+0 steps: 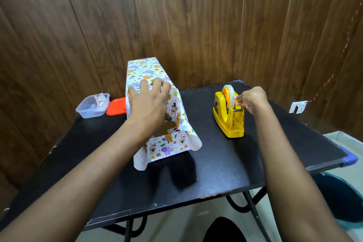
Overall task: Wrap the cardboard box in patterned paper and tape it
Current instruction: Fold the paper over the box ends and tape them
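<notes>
Patterned paper (145, 70) sleeves the cardboard box (167, 126), near end unfolded; left hand (149, 102) presses it, fingers spread; right hand (251, 100) pinches tape (230, 96).

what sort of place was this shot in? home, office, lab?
Likely a small room in a home or a plain office, not a lab: dark wood-panelled walls, a black folding table on thin metal legs, and household craft gear, a yellow tape dispenser and a plastic container.

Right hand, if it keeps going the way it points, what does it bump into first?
The tape roll on the yellow tape dispenser. The right hand is right at it and seems to pinch its loose end.
</notes>
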The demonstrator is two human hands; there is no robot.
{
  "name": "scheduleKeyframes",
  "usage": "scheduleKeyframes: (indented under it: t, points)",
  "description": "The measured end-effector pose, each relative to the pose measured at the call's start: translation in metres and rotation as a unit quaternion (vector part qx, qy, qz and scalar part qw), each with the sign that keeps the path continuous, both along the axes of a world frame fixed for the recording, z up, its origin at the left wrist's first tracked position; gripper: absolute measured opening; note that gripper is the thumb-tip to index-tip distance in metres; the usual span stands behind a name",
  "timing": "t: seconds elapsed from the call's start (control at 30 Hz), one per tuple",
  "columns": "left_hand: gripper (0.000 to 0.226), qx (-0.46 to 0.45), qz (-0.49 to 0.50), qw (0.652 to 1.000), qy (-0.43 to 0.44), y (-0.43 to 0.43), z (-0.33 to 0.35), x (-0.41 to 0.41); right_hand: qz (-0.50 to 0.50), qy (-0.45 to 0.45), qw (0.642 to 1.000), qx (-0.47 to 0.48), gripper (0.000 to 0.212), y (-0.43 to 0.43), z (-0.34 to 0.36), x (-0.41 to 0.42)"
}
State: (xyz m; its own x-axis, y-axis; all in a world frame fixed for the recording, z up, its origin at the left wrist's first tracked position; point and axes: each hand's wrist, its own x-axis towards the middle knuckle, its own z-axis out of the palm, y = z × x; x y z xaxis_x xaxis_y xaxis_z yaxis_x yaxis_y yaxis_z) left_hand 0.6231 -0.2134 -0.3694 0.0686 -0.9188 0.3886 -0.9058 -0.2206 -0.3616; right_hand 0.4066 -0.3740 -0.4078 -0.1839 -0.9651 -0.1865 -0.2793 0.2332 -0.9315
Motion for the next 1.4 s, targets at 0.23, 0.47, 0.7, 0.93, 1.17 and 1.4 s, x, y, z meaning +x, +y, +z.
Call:
scheduleKeyframes:
  t: [0.23,0.47,0.7,0.93,1.17,1.4]
  points:
    - [0.075,-0.005,0.001,1.000,-0.002,-0.001,-0.001,0.002,0.059,-0.017,0.993,0.103,0.027,0.007,0.004,-0.007]
    - [0.077,-0.004,0.002,1.000,0.001,-0.002,-0.001,0.001,0.049,-0.064,0.988,0.130,0.023,0.018,-0.018,-0.015]
    - [0.077,-0.007,0.002,1.000,-0.002,-0.001,-0.001,0.001,-0.079,-0.225,0.971,0.033,0.019,0.029,-0.054,0.000]
    - [0.073,-0.012,-0.001,1.000,0.000,0.000,-0.002,0.000,-0.175,-0.367,0.908,-0.105,0.017,0.050,-0.082,0.025]
    - [0.072,-0.014,-0.007,1.000,-0.005,0.002,-0.002,0.000,-0.195,-0.437,0.876,-0.066,0.020,0.051,-0.075,0.030]
    - [0.076,-0.007,-0.005,1.000,0.001,0.004,0.000,-0.001,-0.158,-0.525,0.837,-0.002,0.018,0.054,-0.064,0.021]
